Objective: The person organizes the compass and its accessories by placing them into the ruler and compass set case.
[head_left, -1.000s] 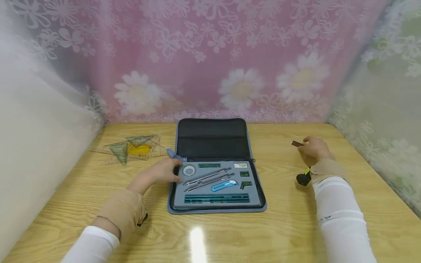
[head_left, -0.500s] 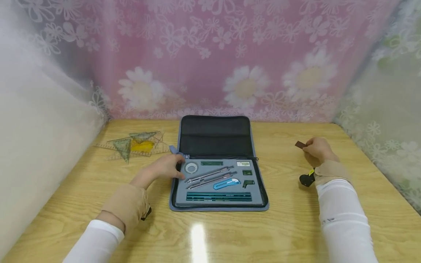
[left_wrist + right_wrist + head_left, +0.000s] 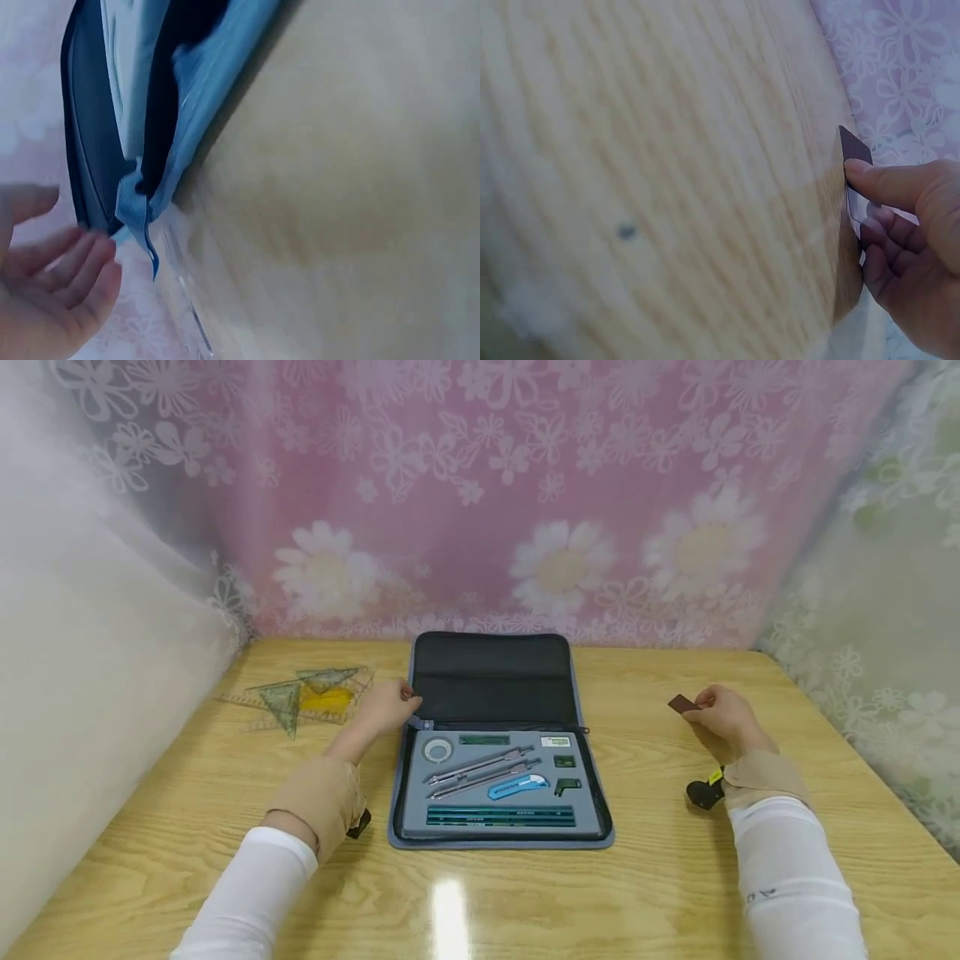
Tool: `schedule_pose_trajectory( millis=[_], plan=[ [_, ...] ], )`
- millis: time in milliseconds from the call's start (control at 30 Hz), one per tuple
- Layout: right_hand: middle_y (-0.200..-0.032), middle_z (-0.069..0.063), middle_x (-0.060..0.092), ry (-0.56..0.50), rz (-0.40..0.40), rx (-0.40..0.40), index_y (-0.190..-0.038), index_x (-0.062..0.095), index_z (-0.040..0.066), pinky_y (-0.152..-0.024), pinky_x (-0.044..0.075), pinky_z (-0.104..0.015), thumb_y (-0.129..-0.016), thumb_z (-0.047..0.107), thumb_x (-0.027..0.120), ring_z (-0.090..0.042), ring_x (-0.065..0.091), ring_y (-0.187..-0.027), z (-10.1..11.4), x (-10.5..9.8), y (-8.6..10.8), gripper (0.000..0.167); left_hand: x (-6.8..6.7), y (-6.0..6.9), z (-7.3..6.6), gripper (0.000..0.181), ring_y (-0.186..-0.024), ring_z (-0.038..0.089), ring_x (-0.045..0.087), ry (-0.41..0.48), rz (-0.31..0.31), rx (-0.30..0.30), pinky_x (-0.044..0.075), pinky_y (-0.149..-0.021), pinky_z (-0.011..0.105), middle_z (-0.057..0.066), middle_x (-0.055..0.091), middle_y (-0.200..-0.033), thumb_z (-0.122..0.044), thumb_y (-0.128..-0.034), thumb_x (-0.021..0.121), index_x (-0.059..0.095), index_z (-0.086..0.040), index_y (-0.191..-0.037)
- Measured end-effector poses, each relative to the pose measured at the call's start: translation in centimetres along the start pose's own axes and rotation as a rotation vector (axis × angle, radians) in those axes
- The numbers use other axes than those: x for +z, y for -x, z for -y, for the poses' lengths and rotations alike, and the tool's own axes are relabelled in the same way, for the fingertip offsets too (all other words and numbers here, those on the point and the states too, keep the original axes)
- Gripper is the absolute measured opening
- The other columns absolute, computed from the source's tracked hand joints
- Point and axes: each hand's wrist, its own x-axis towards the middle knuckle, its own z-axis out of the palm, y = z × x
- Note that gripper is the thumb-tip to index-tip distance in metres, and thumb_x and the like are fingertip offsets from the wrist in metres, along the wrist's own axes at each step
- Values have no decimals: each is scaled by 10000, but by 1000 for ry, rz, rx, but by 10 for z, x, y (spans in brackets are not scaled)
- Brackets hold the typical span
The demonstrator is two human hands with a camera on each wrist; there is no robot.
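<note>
A blue-edged zip case [image 3: 495, 843] lies unzipped and spread flat, its black lid [image 3: 491, 681] folded back. Grey foam in it holds two metal compasses [image 3: 480, 766], a blue utility knife [image 3: 517, 787], green pencils [image 3: 501, 816], a white tape roll [image 3: 437, 750], an eraser [image 3: 555, 742] and a green sharpener [image 3: 565, 762]. My left hand [image 3: 382, 706] is beside the lid's lower left edge near a blue fabric tab [image 3: 133, 202]; its thumb and fingers are apart and hold nothing. My right hand [image 3: 726, 718] pinches a small dark brown flat rectangle [image 3: 856, 146] between thumb and fingers.
Clear rulers, green set squares [image 3: 279, 706] and a yellow piece [image 3: 326, 699] lie in a loose pile at the left on the wooden table [image 3: 645, 877]. Flowered curtains [image 3: 480, 527] hang behind and at the right.
My left hand has moved up from the foam's left edge to beside the lid. The right hand still pinches the brown rectangle and has barely shifted.
</note>
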Motion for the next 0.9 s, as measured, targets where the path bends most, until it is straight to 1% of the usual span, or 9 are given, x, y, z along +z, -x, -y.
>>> schedule_pose_trajectory(
  millis=[100, 267, 367, 400, 500, 600, 633, 800, 900],
  plan=[
    [-1054, -317, 509, -46, -16, 11, -1068, 484, -114, -793, 403, -509, -883, 205, 619, -425, 483, -945, 1, 0, 4, 393, -5, -17, 0, 519, -1137, 357, 496, 82, -41, -85, 423, -905, 452, 252, 466, -1308, -240, -954, 479, 381, 72, -1358],
    [-1033, -281, 532, -100, -38, 16, -1102, 495, -119, -786, 415, -464, -877, 169, 626, -389, 500, -934, 2, 4, 9, 388, -9, -33, 0, 628, -1276, 377, 346, 256, 33, -190, 341, -998, 472, 248, 263, -1454, -305, -978, 425, 197, 47, -1446],
    [-1025, -270, 536, -105, -41, 11, -1101, 500, -112, -782, 414, -455, -875, 166, 631, -379, 503, -926, 2, 6, 12, 381, -7, -37, 0, 620, -1259, 361, 365, 413, 27, -238, 357, -990, 448, 235, 238, -1467, -300, -986, 418, 185, 37, -1452],
    [-1026, -276, 533, -109, -41, 8, -1105, 501, -116, -783, 412, -461, -875, 165, 632, -384, 500, -929, 2, 5, 13, 386, -6, -38, 0, 612, -1186, 353, 431, 462, 13, -248, 386, -959, 434, 247, 335, -1402, -296, -987, 417, 193, 35, -1451],
    [-1048, -285, 523, -120, -30, 5, -1128, 506, -117, -797, 407, -472, -877, 166, 630, -390, 491, -947, 5, 7, 14, 397, -2, -38, 3, 568, -970, 286, 483, 593, -41, -275, 423, -853, 379, 209, 447, -1250, -282, -988, 429, 259, 23, -1436],
    [-1059, -281, 514, -136, -25, 7, -1149, 510, -113, -772, 415, -441, -887, 157, 619, -377, 484, -949, 7, 8, 16, 392, 1, -39, 4, 520, -888, 292, 468, 610, -80, -276, 412, -819, 390, 191, 486, -1139, -268, -987, 430, 326, 16, -1411],
    [-1053, -273, 517, -141, -23, 7, -1154, 511, -110, -755, 424, -420, -890, 146, 614, -365, 487, -938, 7, 8, 16, 381, 1, -39, 3, 505, -966, 293, 470, 615, -90, -284, 404, -862, 398, 188, 460, -1231, -254, -986, 437, 340, 9, -1406],
    [-977, -211, 555, -161, -15, 6, -1150, 535, -97, -661, 419, -302, -906, 133, 596, -270, 493, -842, 9, 7, 15, 340, -2, -38, 1, 441, -1210, 337, 412, 599, -150, -272, 336, -1004, 445, 209, 437, -1328, -153, -959, 489, 409, 29, -1353],
    [-1015, -212, 564, -189, 9, 16, -1155, 543, -86, -654, 411, -295, -930, 152, 564, -255, 485, -830, 12, 5, 14, 328, -6, -37, 0, 378, -1154, 354, 461, 578, -172, -228, 377, -967, 443, 217, 480, -1273, -118, -940, 517, 484, 42, -1280]
  ],
)
